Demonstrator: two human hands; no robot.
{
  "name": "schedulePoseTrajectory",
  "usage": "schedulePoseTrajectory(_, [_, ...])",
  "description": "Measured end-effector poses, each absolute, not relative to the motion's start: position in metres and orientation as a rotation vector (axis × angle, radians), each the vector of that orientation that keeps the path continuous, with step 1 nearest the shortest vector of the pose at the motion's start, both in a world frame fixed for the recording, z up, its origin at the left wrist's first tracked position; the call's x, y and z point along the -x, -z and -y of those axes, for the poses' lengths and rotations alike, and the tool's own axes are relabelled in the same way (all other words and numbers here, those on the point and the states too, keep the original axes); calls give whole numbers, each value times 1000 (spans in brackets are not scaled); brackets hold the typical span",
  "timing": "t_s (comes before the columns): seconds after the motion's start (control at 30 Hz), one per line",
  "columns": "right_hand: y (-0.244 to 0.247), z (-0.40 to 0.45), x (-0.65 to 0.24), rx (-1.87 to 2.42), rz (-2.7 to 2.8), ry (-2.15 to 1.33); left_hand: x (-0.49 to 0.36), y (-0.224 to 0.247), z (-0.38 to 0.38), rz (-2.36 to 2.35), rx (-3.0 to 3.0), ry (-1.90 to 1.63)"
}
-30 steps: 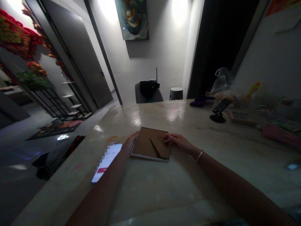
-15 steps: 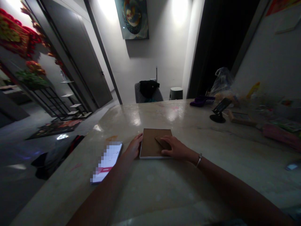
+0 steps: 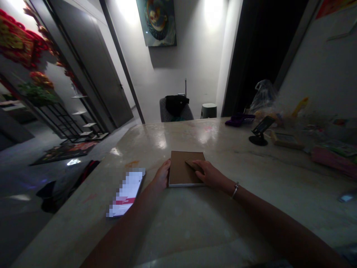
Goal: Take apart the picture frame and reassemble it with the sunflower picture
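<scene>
A picture frame (image 3: 177, 168) lies face down on the table in front of me, with a brown back board and a thin white edge. My left hand (image 3: 162, 176) grips its left edge, the fingers along the side. On the brown back is a narrow slanting flap (image 3: 190, 163), which looks like the frame's stand. My right hand (image 3: 209, 174) has its fingers closed on this flap, hiding its lower end. A bracelet circles the right wrist. Left of my left hand, a lit phone (image 3: 129, 193) with a blurred screen lies on the table.
The pale stone table (image 3: 189, 230) spreads around my arms. To the right are a black phone stand (image 3: 259, 133), a wooden-edged box or frame (image 3: 286, 139), a purple item (image 3: 239, 120), a clear plastic bag (image 3: 263, 97) and a pink item (image 3: 333, 160). Beyond stands a chair (image 3: 164, 109).
The picture frame has shifted slightly to the right. My right hand's fingers have drawn together at the flap, where before they lay more spread. The left hand stays at the left edge.
</scene>
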State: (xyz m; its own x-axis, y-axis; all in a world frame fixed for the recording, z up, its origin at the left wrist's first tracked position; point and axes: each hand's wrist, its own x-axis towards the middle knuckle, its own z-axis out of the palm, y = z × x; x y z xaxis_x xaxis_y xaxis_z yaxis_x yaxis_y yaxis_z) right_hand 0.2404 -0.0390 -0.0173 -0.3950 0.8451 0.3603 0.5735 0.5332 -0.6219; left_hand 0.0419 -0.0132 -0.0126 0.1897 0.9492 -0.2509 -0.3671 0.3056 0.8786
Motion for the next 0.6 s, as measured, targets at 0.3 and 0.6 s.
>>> schedulePoseTrajectory(0.3, [18,33,-247,1112,2113,-605,-42,24,8,-988,-759,-1052])
schedulePoseTrajectory(0.6, [18,37,-246,1034,2173,-764,-32,14,-2,-1063,-479,-1182])
